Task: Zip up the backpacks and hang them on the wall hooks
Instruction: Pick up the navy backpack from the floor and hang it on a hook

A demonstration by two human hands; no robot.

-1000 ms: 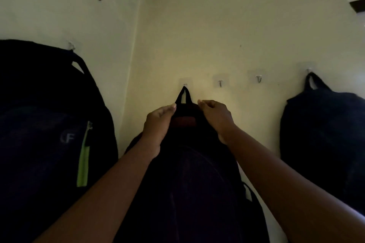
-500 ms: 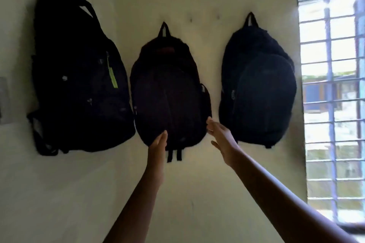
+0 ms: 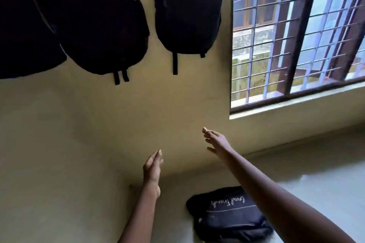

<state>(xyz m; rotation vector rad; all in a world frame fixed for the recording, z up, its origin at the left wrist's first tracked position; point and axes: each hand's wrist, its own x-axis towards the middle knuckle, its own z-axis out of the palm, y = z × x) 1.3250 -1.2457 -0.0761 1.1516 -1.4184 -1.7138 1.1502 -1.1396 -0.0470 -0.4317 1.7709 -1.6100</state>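
Three dark backpacks hang on the yellow wall at the top: a left one (image 3: 23, 41) with a green strip, a middle one (image 3: 102, 25) and a right one (image 3: 187, 12). Their hooks are out of frame. A fourth dark backpack (image 3: 229, 215) with white handwriting lies on the floor against the wall, below my right forearm. My left hand (image 3: 153, 167) and my right hand (image 3: 216, 141) both reach forward with straight, relaxed fingers and hold nothing, well below the hanging bags.
A barred window (image 3: 296, 35) with a dark frame fills the upper right, its sill (image 3: 296, 102) jutting from the wall. Pale floor (image 3: 325, 179) stretches to the right of the lying backpack.
My view has dropped from the hanging bags toward the floor. Both hands have left the middle backpack and come down, and the backpack on the floor has come into view.
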